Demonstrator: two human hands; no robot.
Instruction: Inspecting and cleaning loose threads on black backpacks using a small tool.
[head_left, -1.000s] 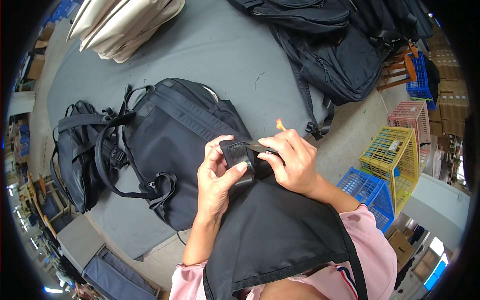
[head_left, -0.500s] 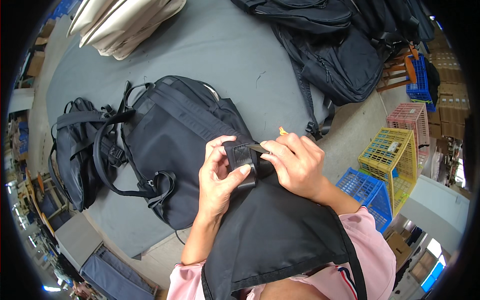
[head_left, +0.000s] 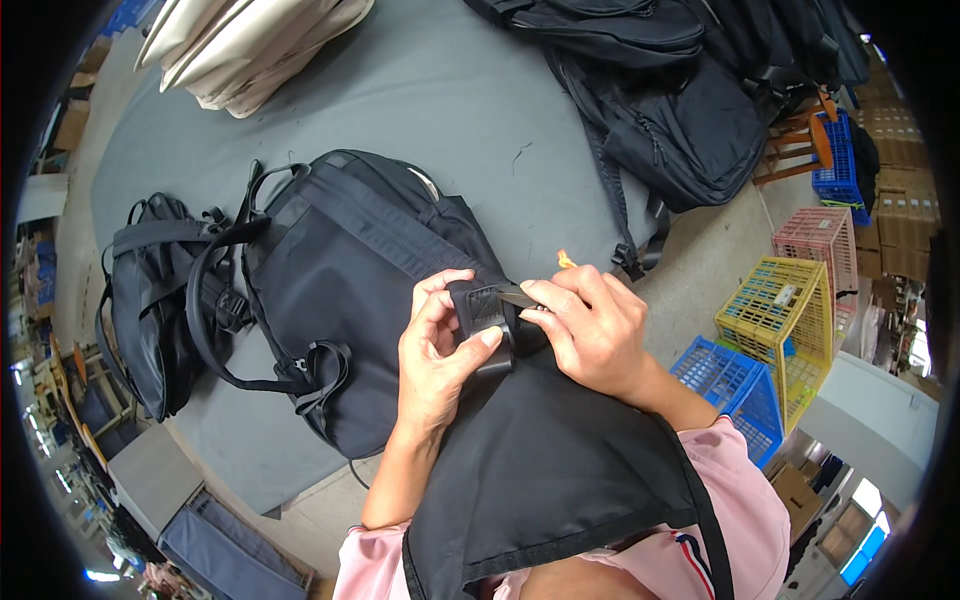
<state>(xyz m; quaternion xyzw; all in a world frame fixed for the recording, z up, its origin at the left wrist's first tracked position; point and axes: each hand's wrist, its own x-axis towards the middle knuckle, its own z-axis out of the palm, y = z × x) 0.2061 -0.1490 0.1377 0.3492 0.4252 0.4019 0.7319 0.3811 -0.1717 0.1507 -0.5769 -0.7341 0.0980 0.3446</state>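
The person's left hand (head_left: 432, 345) is closed on a black strap (head_left: 484, 303), its thumb pressed on the near face and its fingers curled behind. The strap sits between the two hands, above the near edge of a black bag (head_left: 335, 300); whether it is joined to that bag cannot be told. The right hand (head_left: 602, 325) pinches a small pointed metal tool (head_left: 517, 298) between thumb and fingers, the point aimed toward nine o'clock at the strap's edge. Whether the point touches the cloth is too fine to tell. A yellow-orange tuft (head_left: 566, 260) sticks up behind the right hand's knuckles.

Taken from the hands, with twelve at the top, the black bag lies toward half past nine on a grey table (head_left: 430, 110), and a smaller bag (head_left: 160, 310) lies at nine. Cream bags (head_left: 245, 50) stand between ten and eleven. Thin dark thread (head_left: 518, 157) lies on the table at twelve. Black backpacks (head_left: 680, 135) are heaped between one and two, a wooden stool (head_left: 815, 140) at two. A pink crate (head_left: 815, 240) stands just short of three, a yellow crate (head_left: 775, 300) at three, a blue crate (head_left: 725, 375) at half past three. A black apron (head_left: 550, 470) hangs toward six over a pink shirt (head_left: 735, 490).
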